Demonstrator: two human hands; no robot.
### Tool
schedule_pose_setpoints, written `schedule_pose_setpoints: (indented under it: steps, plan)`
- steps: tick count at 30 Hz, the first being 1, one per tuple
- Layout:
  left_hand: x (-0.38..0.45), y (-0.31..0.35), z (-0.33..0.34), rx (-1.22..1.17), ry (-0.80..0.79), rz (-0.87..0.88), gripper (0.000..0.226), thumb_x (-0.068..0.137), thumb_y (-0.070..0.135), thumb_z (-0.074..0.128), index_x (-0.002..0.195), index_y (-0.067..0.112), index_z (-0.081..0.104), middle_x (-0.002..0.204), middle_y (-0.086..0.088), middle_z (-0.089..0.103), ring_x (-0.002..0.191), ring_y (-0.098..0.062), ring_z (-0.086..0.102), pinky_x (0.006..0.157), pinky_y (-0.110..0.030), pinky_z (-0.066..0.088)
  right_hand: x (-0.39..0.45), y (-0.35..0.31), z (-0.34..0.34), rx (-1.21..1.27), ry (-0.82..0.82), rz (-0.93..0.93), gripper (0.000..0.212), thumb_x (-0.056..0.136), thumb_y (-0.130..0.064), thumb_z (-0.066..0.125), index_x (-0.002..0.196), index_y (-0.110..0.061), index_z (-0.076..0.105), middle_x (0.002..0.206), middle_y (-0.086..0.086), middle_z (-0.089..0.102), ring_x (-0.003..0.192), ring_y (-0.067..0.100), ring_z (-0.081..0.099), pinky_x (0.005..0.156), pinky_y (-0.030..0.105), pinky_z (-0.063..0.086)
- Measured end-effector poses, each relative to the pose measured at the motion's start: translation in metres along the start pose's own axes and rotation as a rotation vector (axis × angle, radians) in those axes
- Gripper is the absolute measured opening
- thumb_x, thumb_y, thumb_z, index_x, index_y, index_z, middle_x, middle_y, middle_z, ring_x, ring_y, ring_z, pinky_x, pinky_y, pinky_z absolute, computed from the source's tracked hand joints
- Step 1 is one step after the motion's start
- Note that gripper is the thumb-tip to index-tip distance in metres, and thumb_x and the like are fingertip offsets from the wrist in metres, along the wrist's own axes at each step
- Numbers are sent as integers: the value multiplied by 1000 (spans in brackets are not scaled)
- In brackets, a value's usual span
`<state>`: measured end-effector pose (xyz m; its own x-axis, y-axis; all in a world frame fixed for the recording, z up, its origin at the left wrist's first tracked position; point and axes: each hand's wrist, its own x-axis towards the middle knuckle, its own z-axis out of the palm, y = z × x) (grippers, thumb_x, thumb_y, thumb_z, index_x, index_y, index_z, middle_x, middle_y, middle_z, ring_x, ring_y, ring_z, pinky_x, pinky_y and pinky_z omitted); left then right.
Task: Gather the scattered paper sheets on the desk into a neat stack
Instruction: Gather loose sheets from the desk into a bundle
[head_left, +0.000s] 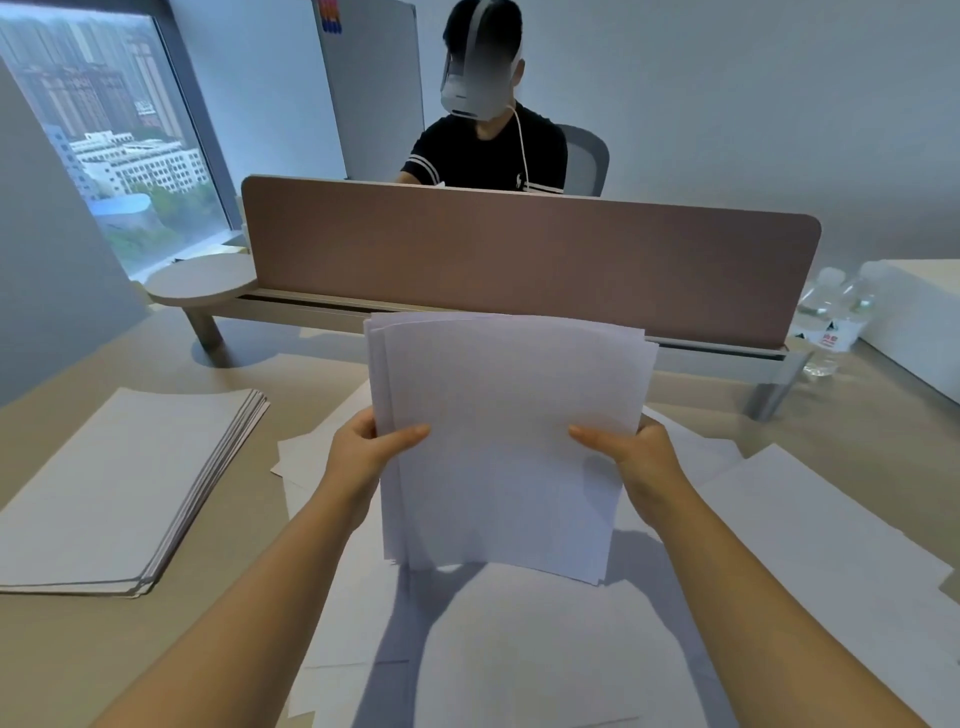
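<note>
White sheet bundle (506, 441) upright, both hands' grip: L (371, 447), R (631, 457).

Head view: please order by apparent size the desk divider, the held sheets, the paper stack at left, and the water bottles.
1. desk divider
2-3. held sheets and paper stack: similar, unsure
4. water bottles

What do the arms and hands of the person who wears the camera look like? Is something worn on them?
Both arms are bare up to the picture's lower edge: no sleeve shows. The left hand and the right hand wear no gloves. No watch, bracelet or ring can be seen on the wrists or on the visible fingers, and there are no cables or markings. The nails look short and plain.
</note>
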<state>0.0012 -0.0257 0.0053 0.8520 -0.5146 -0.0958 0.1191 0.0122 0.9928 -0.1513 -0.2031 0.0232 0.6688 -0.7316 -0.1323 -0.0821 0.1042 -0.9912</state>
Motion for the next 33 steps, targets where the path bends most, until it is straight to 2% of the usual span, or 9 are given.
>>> schedule_pose_setpoints:
  steps: [4,7,10,15,18,23,26,30,33]
  plan:
    - [4,28,12,-22,-16,95,34,73,6,73,103,13,57,90,-1,63,85,-22,60,72,-33,53,3,-19,8,26,-3,-40,28,77,-6,70,101,-9,57,97,7,60,91,26,56,82,38,48]
    - [6,46,22,-44,15,153,16,80,4,65,91,14,60,83,1,62,75,-17,60,59,-24,55,5,-32,15,60,64,-74,26,75,-9,72,98,-7,60,96,8,60,90,27,57,82,39,51]
    - [9,55,23,-80,19,171,16,80,5,66,82,19,59,80,-1,61,72,-17,59,61,-26,51,6,-41,17,89,94,-123,17,77,-10,71,86,-15,58,84,-1,59,79,18,56,70,32,50]
    - [10,50,14,-52,-34,133,19,80,7,65,96,13,59,84,-1,61,77,-16,59,55,-19,54,7,-37,9,82,16,-102,24,80,-9,67,102,-10,59,86,1,62,79,19,60,65,26,51]
    - [11,49,14,-27,-36,127,25,82,8,63,105,11,55,87,-2,61,80,-17,59,59,-23,52,5,-41,10,159,50,-104,3,85,-17,61,87,-15,60,79,0,61,70,15,58,52,19,52]
    - [14,55,23,-18,-46,143,25,78,7,67,99,16,57,85,0,61,78,-15,60,56,-21,54,6,-61,18,184,142,-129,32,91,-39,49,70,-15,50,68,2,49,65,19,48,63,26,41]
    - [15,55,24,-16,-52,139,36,72,9,74,103,14,58,88,-2,62,81,-18,60,63,-27,53,6,-66,16,145,188,-155,31,93,-29,48,65,-16,51,65,0,49,61,16,46,59,25,39]
    - [21,52,19,-11,-72,146,25,81,4,64,103,12,59,86,-2,63,79,-19,61,59,-24,53,8,-65,9,72,223,-239,28,91,-7,42,67,-19,51,66,-2,50,61,10,46,55,21,39]
    - [26,46,17,13,-96,159,22,81,5,64,96,19,59,86,-1,63,78,-16,61,56,-20,54,10,-63,7,69,206,-285,27,94,-7,41,74,-21,52,70,-2,57,66,11,53,59,20,44]
